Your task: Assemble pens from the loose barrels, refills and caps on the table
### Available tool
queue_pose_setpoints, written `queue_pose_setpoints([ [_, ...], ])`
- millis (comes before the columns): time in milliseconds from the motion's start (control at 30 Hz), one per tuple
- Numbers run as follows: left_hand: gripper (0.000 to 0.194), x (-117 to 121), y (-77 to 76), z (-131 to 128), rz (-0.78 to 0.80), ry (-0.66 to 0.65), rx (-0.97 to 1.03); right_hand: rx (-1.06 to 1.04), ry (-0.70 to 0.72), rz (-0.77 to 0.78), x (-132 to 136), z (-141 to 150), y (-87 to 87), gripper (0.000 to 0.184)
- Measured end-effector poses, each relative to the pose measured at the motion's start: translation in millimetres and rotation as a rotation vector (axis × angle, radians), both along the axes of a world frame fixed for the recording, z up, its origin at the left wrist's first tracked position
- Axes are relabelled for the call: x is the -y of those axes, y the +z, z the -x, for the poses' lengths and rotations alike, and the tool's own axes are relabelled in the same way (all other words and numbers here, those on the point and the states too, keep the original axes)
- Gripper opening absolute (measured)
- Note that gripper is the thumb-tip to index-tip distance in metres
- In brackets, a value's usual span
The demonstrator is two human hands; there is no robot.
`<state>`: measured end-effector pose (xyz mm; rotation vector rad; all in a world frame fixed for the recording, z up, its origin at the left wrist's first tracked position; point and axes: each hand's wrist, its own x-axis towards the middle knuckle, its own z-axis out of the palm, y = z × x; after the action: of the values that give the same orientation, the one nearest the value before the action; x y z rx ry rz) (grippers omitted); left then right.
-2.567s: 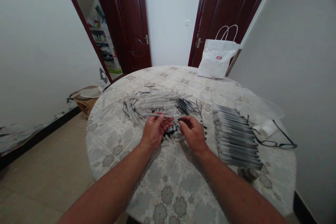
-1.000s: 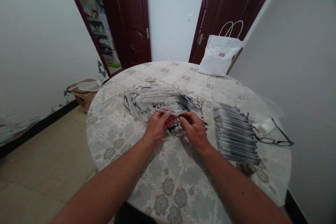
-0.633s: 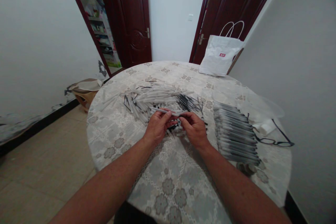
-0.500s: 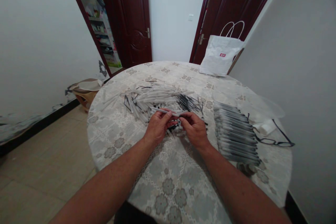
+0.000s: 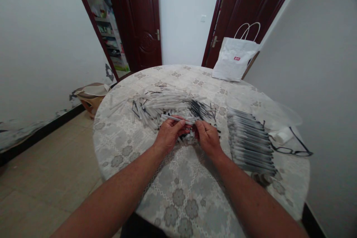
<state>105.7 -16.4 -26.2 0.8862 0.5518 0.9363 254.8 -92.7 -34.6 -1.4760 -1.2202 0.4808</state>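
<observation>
My left hand [image 5: 168, 136] is closed on a white pen barrel [image 5: 174, 118] that lies across its fingertips, pointing left and away. My right hand [image 5: 206, 137] pinches the barrel's near end, fingers curled together; what else is in that pinch is hidden. Both hands hover over small dark caps on the round table [image 5: 184, 189]. Just beyond them lies a heap of white pen barrels [image 5: 160, 104] and a bundle of thin black refills [image 5: 199, 109].
A neat row of finished pens [image 5: 249, 141] lies to the right. Black glasses [image 5: 292, 148] and a white wad [image 5: 280, 135] sit at the right edge beside clear plastic [image 5: 267, 109]. A white paper bag [image 5: 234, 59] stands at the back; a basket [image 5: 90, 96] is on the floor.
My right hand has moved left, closing the gap to the left hand at the pen barrel's end. The view has shifted slightly; the piles lie as before.
</observation>
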Motion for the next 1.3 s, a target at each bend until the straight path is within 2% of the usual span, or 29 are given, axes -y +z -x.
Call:
queue_pose_setpoints([
  [100,0.035,-0.4,-0.8,-0.1,0.003,0.035,0.013,-0.057,0.003,-0.042,1.1,0.5,-0.9,0.033],
  [200,0.035,-0.2,-0.6,0.5,0.001,0.034,0.011,0.018,0.005,-0.090,1.3,1.7,-1.0,0.027],
  [300,0.033,1.2,-0.1,0.7,-0.001,0.006,-0.011,0.097,0.016,-0.071,0.9,2.3,-2.2,0.019],
  [467,0.033,2.8,-0.6,0.2,0.005,-0.025,-0.022,0.096,0.051,-0.002,1.7,0.5,-7.2,0.043],
  [500,0.033,2.8,-0.7,0.2,0.008,-0.022,-0.023,0.068,0.050,-0.007,2.2,0.4,-7.5,0.042],
  [600,0.032,2.2,-0.2,0.6,0.007,-0.008,-0.027,0.024,0.025,-0.055,3.7,1.7,-5.2,0.024],
  [733,0.031,2.4,2.2,1.6,0.011,-0.017,-0.037,0.082,0.015,-0.062,4.0,5.7,0.0,0.017],
  [933,0.031,4.5,6.5,1.6,0.002,-0.007,-0.048,0.106,0.041,-0.027,2.1,4.6,-3.0,0.040],
  [1133,0.033,1.5,7.7,3.7,-0.013,0.045,-0.072,0.127,0.033,-0.104,5.0,4.8,3.0,0.016],
  [1300,0.028,-2.3,7.1,6.7,-0.053,-0.008,-0.106,0.155,0.054,-0.067,3.6,9.3,4.1,0.021],
])
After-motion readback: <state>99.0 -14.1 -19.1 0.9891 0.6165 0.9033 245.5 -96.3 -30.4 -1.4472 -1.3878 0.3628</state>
